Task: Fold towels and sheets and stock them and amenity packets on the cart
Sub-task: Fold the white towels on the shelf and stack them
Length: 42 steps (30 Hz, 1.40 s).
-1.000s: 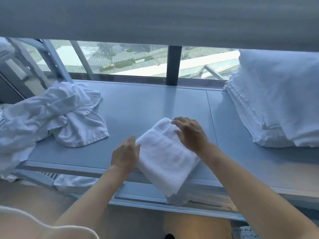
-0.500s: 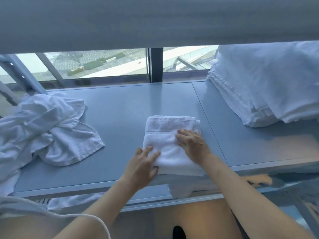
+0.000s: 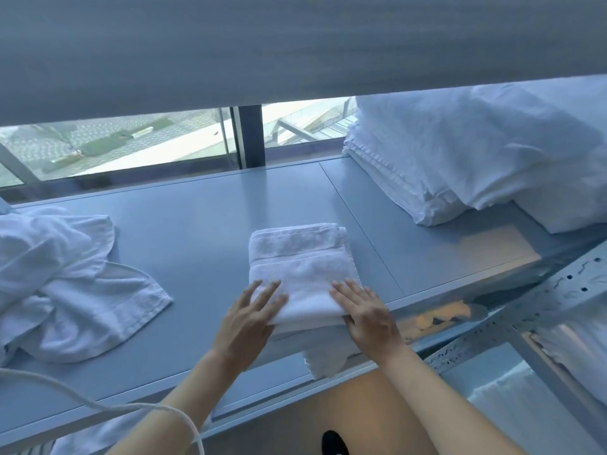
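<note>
Fingers of the left hand (image 3: 251,315) and right hand (image 3: 364,315) lie spread and flat on the near edge of the folded towel (image 3: 297,269), which half a second ago sat less square; folding looks finished, stacking comes next

Grey shelf (image 3: 203,231) with folded towel (image 3: 297,261), crumpled linen (image 3: 62,277) left, stacked sheets (image 3: 460,159) right.

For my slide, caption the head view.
Both hands press a folded towel flat on the shelf.
</note>
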Motion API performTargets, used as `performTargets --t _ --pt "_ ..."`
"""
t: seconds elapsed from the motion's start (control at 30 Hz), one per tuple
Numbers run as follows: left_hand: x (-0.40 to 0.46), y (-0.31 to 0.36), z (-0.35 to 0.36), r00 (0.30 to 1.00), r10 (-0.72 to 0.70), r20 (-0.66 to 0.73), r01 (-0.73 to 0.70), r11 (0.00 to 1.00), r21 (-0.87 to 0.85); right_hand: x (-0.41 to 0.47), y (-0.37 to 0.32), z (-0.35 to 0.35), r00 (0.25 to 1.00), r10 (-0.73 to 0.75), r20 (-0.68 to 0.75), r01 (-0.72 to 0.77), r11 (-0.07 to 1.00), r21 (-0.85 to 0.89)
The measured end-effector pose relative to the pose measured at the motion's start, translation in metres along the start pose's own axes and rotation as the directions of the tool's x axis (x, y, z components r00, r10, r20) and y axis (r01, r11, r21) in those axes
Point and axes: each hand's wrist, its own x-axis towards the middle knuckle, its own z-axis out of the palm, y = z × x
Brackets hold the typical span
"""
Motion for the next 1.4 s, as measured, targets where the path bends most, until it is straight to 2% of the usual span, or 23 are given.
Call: performTargets --t 0.1,0.23,0.47,0.57,0.63,0.67,0.77,0.83,0.93,1.03,1.1,1.17,1.27,1.4 --pt "-0.012 -0.018 0.008 0.994 0.109 -0.001 -0.108 0.987 -0.121 -0.011 0.007 0.0 0.99 -0.085 -0.115 0.078 0.995 -0.065" --pt "-0.015 -0.027 0.011 0.993 0.112 0.023 -0.104 0.968 -0.23 -0.011 0.012 -0.002 0.96 -0.227 -0.164 0.209 0.971 -0.116" --pt "-0.013 -0.029 -0.007 0.99 -0.015 0.14 0.082 0.869 -0.487 0.001 0.021 -0.025 0.977 -0.203 -0.065 0.205 0.978 0.036" --pt "0.007 -0.023 -0.014 0.993 -0.083 0.087 0.113 0.879 -0.462 0.021 0.006 -0.029 0.961 -0.247 -0.127 0.255 0.965 0.053" --pt "0.029 -0.016 -0.009 0.991 -0.135 -0.021 0.117 0.918 -0.379 0.05 -0.016 -0.022 0.982 -0.15 -0.114 0.16 0.983 0.085" --pt "0.041 -0.011 -0.006 0.988 -0.154 -0.026 0.138 0.94 -0.313 0.066 -0.028 -0.016 0.995 -0.081 -0.051 0.086 0.991 0.104" --pt "0.062 -0.007 0.006 0.953 -0.256 0.163 0.277 0.953 -0.123 0.099 -0.042 0.009 0.974 0.049 0.222 -0.065 0.996 0.064" --pt "0.06 -0.014 0.014 0.922 -0.301 0.245 0.328 0.942 -0.077 0.108 -0.025 0.022 0.946 0.086 0.313 -0.091 0.996 0.002" --pt "0.049 -0.021 0.022 0.919 -0.312 0.242 0.34 0.937 -0.085 0.123 0.012 0.023 0.919 0.155 0.362 -0.149 0.988 -0.046" --pt "0.054 -0.011 0.029 0.916 -0.337 0.22 0.359 0.931 -0.07 0.143 0.037 0.016 0.895 0.148 0.422 -0.137 0.989 -0.056" --pt "0.063 -0.001 0.036 0.913 -0.355 0.199 0.375 0.925 -0.068 0.145 0.045 0.013 0.903 0.137 0.407 -0.123 0.991 -0.06" --pt "0.072 0.008 0.042 0.914 -0.363 0.183 0.381 0.921 -0.075 0.134 0.048 0.01 0.937 0.107 0.331 -0.09 0.994 -0.065" --pt "0.091 0.019 0.054 0.92 -0.356 0.163 0.374 0.923 -0.095 0.106 0.047 0.01 0.969 -0.01 0.248 0.0 0.999 0.04" --pt "0.13 0.04 0.072 0.935 -0.319 0.152 0.337 0.934 -0.115 0.084 0.08 0.005 0.957 0.05 0.285 -0.066 0.997 0.045"
